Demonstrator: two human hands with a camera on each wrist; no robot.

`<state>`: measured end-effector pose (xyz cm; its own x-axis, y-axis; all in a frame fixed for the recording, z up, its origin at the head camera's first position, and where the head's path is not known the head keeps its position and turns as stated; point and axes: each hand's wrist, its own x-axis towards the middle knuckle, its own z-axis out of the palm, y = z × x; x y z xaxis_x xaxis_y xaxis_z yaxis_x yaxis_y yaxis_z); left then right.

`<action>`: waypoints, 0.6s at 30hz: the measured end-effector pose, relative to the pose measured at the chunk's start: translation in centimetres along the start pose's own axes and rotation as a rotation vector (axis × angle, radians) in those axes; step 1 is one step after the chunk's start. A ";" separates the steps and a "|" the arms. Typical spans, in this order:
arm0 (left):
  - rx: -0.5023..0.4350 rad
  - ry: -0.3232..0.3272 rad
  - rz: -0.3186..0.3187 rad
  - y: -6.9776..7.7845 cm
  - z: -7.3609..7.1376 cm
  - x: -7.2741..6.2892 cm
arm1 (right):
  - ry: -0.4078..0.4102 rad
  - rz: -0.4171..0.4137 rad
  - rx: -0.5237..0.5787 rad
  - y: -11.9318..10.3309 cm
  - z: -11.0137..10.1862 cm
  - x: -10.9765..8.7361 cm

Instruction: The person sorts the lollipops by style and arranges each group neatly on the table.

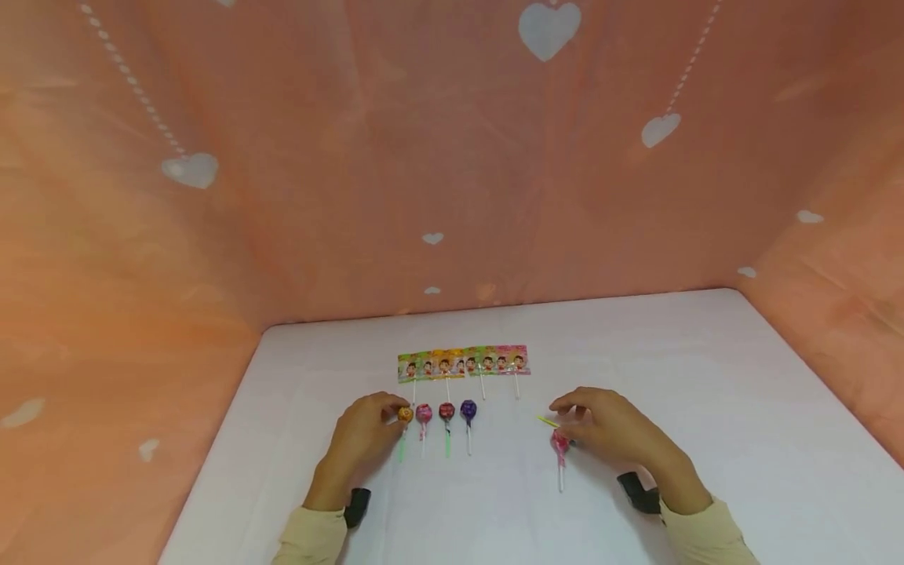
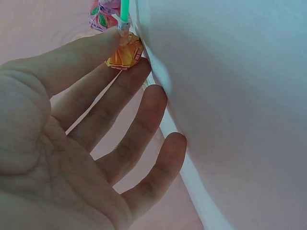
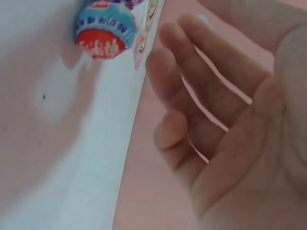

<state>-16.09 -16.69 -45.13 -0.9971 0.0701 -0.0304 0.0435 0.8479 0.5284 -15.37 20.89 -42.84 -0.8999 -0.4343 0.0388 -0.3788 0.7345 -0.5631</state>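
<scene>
At the left end of a short row of ball lollipops, my left hand point(image 1: 367, 431) pinches an orange-wrapped lollipop point(image 2: 125, 52) between thumb and forefinger. Its green stick point(image 1: 401, 450) points toward me. Beside it lie a pink lollipop point(image 1: 424, 413), a red one point(image 1: 446, 410) and a purple one point(image 1: 468, 409). My right hand point(image 1: 600, 420) hovers with loosely bent fingers by another pink lollipop point(image 1: 560, 443) on a white stick. A yellow stick point(image 1: 548, 421) shows near the thumb tip; its other end is hidden. A lollipop head in a blue-and-red wrapper point(image 3: 105, 31) appears apart from the right fingers.
Behind the row lie several flat lollipops in printed packets point(image 1: 445, 364), sticks toward me. Everything rests on a white-covered table point(image 1: 282, 377). Peach cloth with white hearts point(image 1: 452, 173) hangs behind and at both sides.
</scene>
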 end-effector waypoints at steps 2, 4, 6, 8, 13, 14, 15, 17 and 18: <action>0.001 -0.011 0.005 -0.1 0.1 0.1 | -0.034 0.009 -0.004 0.1 0.0 -0.1; 0.004 -0.022 -0.003 -0.2 0.3 0.1 | -0.067 0.029 -0.013 0.2 0.2 -0.3; 0.012 -0.025 -0.005 -0.3 0.4 0.0 | -0.093 0.025 -0.026 0.3 0.4 -0.3; 0.016 -0.021 -0.004 -0.3 0.4 0.0 | -0.102 0.001 -0.047 0.4 0.7 -0.3; 0.011 -0.002 0.010 -0.1 0.1 0.0 | -0.094 -0.054 -0.090 0.5 0.9 0.1; 0.008 0.000 0.011 0.0 0.1 0.0 | -0.091 -0.058 -0.092 0.5 0.9 0.2; 0.006 0.001 0.010 0.0 0.1 0.0 | -0.088 -0.057 -0.096 0.6 0.9 0.2; 0.005 0.004 0.012 0.0 0.1 0.0 | -0.077 -0.060 -0.108 0.7 0.9 0.3; 0.003 0.003 0.008 0.0 0.1 0.1 | -0.069 -0.058 -0.117 0.8 0.9 0.3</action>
<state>-16.15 -16.63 -45.26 -0.9969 0.0757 -0.0235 0.0521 0.8490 0.5258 -15.75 20.94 -44.02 -0.8605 -0.5093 0.0093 -0.4555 0.7611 -0.4617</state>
